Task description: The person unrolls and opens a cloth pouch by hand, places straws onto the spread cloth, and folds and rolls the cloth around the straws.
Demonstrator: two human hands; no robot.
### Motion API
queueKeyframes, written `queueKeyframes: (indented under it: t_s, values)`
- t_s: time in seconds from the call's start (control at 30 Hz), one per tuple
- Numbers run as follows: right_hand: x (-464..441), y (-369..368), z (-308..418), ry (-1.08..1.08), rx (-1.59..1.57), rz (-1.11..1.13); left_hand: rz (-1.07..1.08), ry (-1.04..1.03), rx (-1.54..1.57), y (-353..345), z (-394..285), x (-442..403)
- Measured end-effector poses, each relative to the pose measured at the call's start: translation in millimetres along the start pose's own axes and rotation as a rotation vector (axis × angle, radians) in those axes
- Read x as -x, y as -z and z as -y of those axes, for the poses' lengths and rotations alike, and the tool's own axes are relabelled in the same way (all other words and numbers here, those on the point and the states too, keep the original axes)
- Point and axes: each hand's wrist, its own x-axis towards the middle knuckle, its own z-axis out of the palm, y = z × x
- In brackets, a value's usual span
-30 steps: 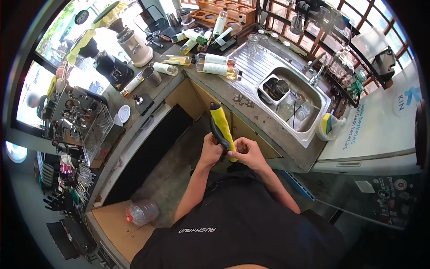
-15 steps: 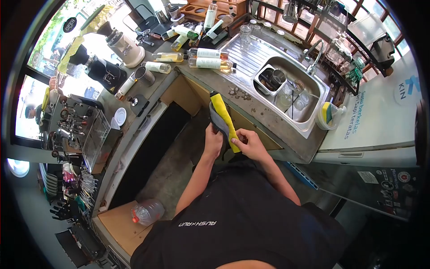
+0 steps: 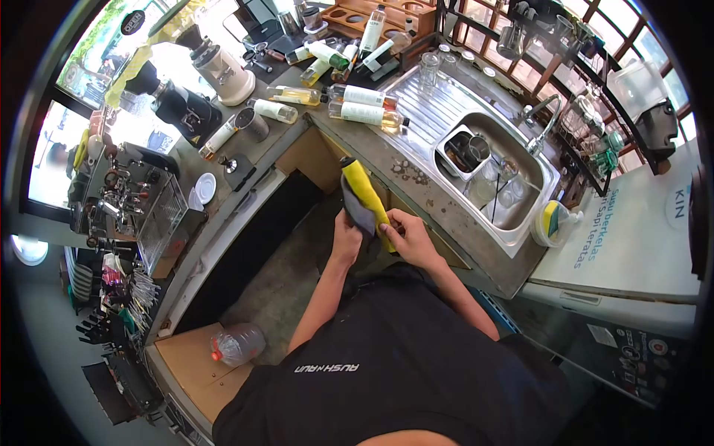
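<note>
A yellow-and-grey cloth (image 3: 363, 186) is held up in front of my body, in a long narrow shape with a dark upper end. My left hand (image 3: 346, 239) is closed on its grey side, low down. My right hand (image 3: 409, 236) pinches the yellow side near the lower end, with the thumb on top. I cannot tell whether anything is wrapped inside the cloth. Both hands are above the floor, just short of the counter corner.
Several labelled bottles (image 3: 364, 113) lie on the counter. The steel sink (image 3: 549, 178) on the right holds glasses and a small tub. Coffee grinders (image 3: 227, 78) and an espresso machine (image 3: 126, 197) line the left. A large plastic bottle (image 3: 242, 344) is at lower left.
The view has turned slightly, so the counter and sink sit further right and lower. The cloth has shifted a little left relative to my body; both hands keep their grip on it.
</note>
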Motion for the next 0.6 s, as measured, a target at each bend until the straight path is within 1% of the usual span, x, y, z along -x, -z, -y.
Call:
queueKeyframes:
  t_s: [0.03, 0.07, 0.1, 0.13, 0.2, 0.3, 0.33, 0.37, 0.47, 0.5, 0.6]
  values:
    - [-7.2, -0.1, 0.9, 0.05, 0.026, 0.01, 0.002, 0.004, 0.065, 4.1, -0.1, -4.7]
    - [-13.0, 0.1, 0.9, 0.097, 0.052, 0.021, -0.026, -0.052, 0.103, 6.9, 0.8, -7.3]
    - [-17.6, 1.9, 5.3, 0.088, 0.056, 0.061, -0.055, -0.108, 0.142, 8.0, -0.1, -9.7]
    - [-23.1, 2.4, 9.3, 0.054, 0.021, 0.113, -0.095, -0.108, 0.15, 9.8, -0.7, -12.1]
    - [-33.8, 0.1, 7.6, -0.046, -0.004, 0.216, -0.108, -0.1, 0.148, 15.3, -0.4, -15.7]
    - [-48.2, -6.9, 10.3, -0.023, -0.02, 0.222, -0.129, -0.073, 0.134, 25.4, -5.8, -21.6]
    - [-54.4, -11.1, 9.6, -0.009, -0.043, 0.204, -0.125, -0.05, 0.108, 27.3, -14.5, -25.6]
    - [-62.5, -15.5, 7.9, -0.01, -0.042, 0.198, -0.176, -0.047, 0.07, 25.6, -20.0, -30.8]
    - [-82.2, -36.6, 3.1, -0.044, -0.051, 0.116, -0.121, -0.066, 0.079, 43.6, -13.8, -50.8]
    - [-90.9, -43.1, 2.1, -0.025, -0.039, 0.088, -0.134, -0.039, 0.016, 50.6, -13.1, -62.7]
    - [-120.0, -61.2, 8.2, -0.011, 0.004, 0.0, -0.087, 0.032, 0.098, 67.0, -19.1, -102.4]
